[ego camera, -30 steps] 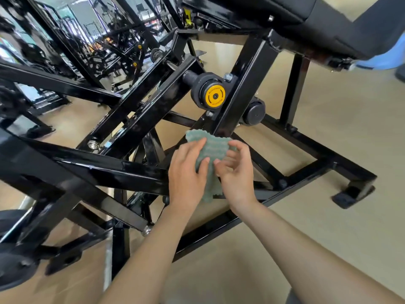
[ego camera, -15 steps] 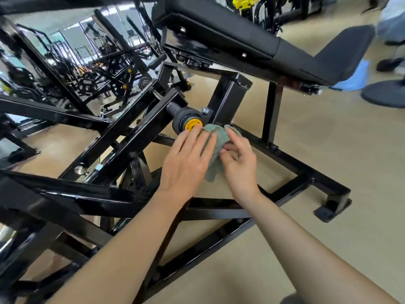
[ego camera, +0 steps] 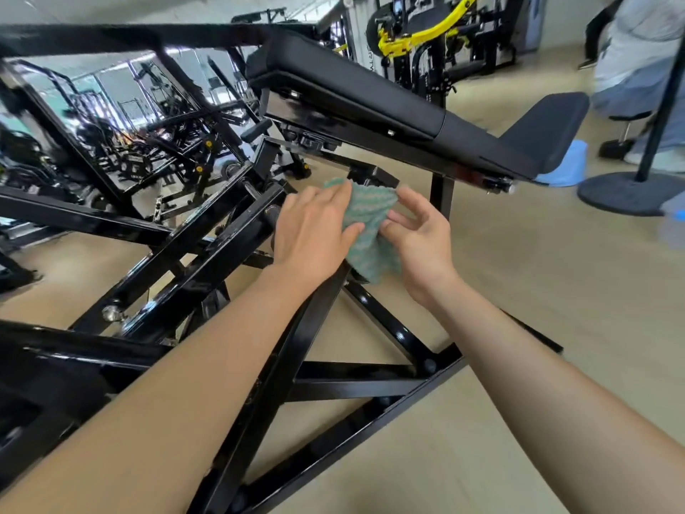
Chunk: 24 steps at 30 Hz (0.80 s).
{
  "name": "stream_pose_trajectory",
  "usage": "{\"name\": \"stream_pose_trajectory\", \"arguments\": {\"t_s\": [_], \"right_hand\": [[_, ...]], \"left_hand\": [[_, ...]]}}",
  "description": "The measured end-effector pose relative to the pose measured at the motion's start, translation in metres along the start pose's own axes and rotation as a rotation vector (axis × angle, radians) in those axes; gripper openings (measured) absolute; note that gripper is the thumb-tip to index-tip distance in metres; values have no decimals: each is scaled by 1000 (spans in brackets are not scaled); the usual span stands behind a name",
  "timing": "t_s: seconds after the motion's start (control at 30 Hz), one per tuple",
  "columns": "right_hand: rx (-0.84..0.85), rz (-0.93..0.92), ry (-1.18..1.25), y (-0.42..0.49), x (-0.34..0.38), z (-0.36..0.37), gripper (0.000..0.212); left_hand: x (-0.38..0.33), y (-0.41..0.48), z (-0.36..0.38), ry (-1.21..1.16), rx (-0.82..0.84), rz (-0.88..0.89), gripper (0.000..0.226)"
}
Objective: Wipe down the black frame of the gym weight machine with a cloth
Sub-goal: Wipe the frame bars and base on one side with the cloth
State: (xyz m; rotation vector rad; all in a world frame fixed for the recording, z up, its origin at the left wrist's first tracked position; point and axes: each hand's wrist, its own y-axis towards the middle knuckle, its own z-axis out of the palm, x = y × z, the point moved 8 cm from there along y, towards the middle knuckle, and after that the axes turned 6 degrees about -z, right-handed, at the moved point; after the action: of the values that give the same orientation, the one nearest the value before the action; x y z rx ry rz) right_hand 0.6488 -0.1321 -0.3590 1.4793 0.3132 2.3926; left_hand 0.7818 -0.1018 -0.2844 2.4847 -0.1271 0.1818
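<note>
A green cloth (ego camera: 370, 224) lies against the slanted black upright of the weight machine's frame (ego camera: 296, 350), just under the padded bench. My left hand (ego camera: 315, 231) presses flat on the cloth's left side with straight fingers. My right hand (ego camera: 422, 239) pinches the cloth's right edge between thumb and fingers. The upright's top end and the yellow-capped pivot are hidden behind hands and cloth.
The black padded bench (ego camera: 370, 94) and seat (ego camera: 545, 128) overhang the frame. Black lever arms (ego camera: 192, 246) cross at left. A round stand base (ego camera: 622, 191) and a person's legs (ego camera: 637, 68) are at the far right. A yellow machine (ego camera: 419, 35) stands behind. Tan floor (ego camera: 537, 291) lies to the right.
Both hands have carried the cloth up the slanted upright, from below the yellow-capped pivot to just under the bench. The view has tilted upward.
</note>
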Motion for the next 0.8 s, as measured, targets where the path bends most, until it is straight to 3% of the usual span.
{"name": "stream_pose_trajectory", "arguments": {"t_s": [0.1, 0.2, 0.43, 0.6, 0.7, 0.8], "right_hand": [[-20, 14, 73, 3, -1, 2, 60], [14, -32, -4, 1, 1, 6, 65], [76, -59, -138, -52, -26, 17, 61], [98, 65, -69, -87, -59, 18, 58], [136, 143, -55, -105, -78, 21, 58], [193, 231, -53, -120, -99, 25, 61]], "left_hand": [[-7, 18, 1, -74, 48, -7, 69], [-9, 20, 0, -49, 60, 19, 73], [-5, -38, -5, 292, -130, 255, 70], [6, -93, 8, 340, -266, 393, 47], [17, -116, 14, 275, -268, 375, 44], [34, -131, 25, 190, -172, 265, 55]]}}
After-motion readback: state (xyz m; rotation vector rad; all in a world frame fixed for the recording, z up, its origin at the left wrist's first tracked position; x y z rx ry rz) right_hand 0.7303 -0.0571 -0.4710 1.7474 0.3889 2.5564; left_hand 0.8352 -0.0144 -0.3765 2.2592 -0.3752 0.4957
